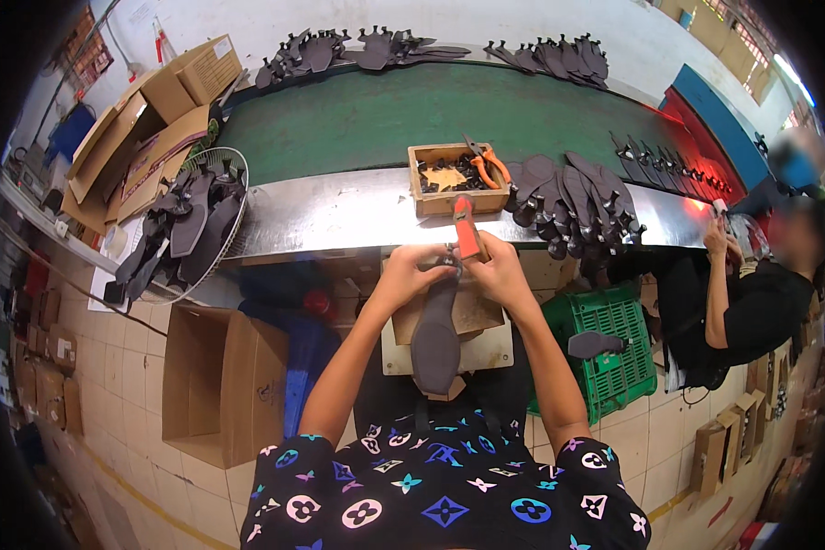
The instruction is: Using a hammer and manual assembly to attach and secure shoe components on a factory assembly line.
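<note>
A dark grey shoe sole (435, 339) hangs lengthwise in front of my body, its narrow end up between my hands. My left hand (414, 273) is closed in a pinch on that narrow end. A red tool (468, 234) with a darker far tip points away from me, and my right hand (499, 270) is closed round its near end; its exact kind is not plain. Small dark parts at the sole's end are partly hidden by my fingers. Just beyond my hands, a wooden box (458, 203) holds small black pieces and orange-handled pliers (491, 171).
A green conveyor belt (339, 119) runs behind the metal ledge (321, 215). Soles (573, 197) lie right of the box; more fill a wire basket (234, 215) at left. A green crate (605, 376), cardboard box (225, 385) and another person (752, 293) flank me.
</note>
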The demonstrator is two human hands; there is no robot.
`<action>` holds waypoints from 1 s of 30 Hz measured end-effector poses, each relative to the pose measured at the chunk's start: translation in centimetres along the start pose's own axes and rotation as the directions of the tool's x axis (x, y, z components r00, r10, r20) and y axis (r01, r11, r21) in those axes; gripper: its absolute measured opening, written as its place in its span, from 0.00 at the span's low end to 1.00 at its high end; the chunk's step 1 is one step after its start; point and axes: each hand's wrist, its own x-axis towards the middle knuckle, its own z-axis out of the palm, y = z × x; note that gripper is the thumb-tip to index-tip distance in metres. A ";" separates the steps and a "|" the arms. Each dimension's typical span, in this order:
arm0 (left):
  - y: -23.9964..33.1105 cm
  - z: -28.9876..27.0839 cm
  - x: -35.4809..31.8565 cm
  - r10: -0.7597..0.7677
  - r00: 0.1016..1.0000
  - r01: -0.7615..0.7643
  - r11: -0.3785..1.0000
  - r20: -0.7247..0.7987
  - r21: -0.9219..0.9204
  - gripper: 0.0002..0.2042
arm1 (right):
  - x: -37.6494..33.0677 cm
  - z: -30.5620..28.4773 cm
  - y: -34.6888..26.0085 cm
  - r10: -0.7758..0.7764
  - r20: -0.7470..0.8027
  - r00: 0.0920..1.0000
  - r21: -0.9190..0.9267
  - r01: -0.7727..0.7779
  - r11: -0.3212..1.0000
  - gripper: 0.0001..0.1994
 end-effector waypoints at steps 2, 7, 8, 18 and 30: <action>0.7 0.0 -0.3 -0.071 0.995 0.079 0.990 0.071 -0.118 0.16 | -0.3 -0.3 -0.1 -0.020 0.016 1.000 -0.065 0.021 0.998 0.12; 1.0 0.7 -2.1 -0.014 0.996 0.007 0.997 -0.088 -0.082 0.12 | -1.5 -0.2 -2.8 -0.080 0.052 0.995 -0.047 0.083 0.995 0.12; 0.9 0.8 -2.1 -0.017 0.996 0.009 0.996 -0.087 -0.085 0.12 | -1.5 -0.3 -2.7 -0.076 0.053 0.996 -0.048 0.079 0.996 0.12; 0.3 0.9 -2.2 -0.025 0.998 0.021 0.997 -0.050 -0.069 0.12 | -1.9 -0.9 -2.3 -0.184 0.142 0.973 -0.144 0.204 0.968 0.14; 0.7 0.9 -2.1 0.057 0.996 -0.059 0.998 -0.067 -0.028 0.15 | -2.3 -0.4 -3.0 -0.228 0.172 0.959 -0.212 0.261 0.942 0.13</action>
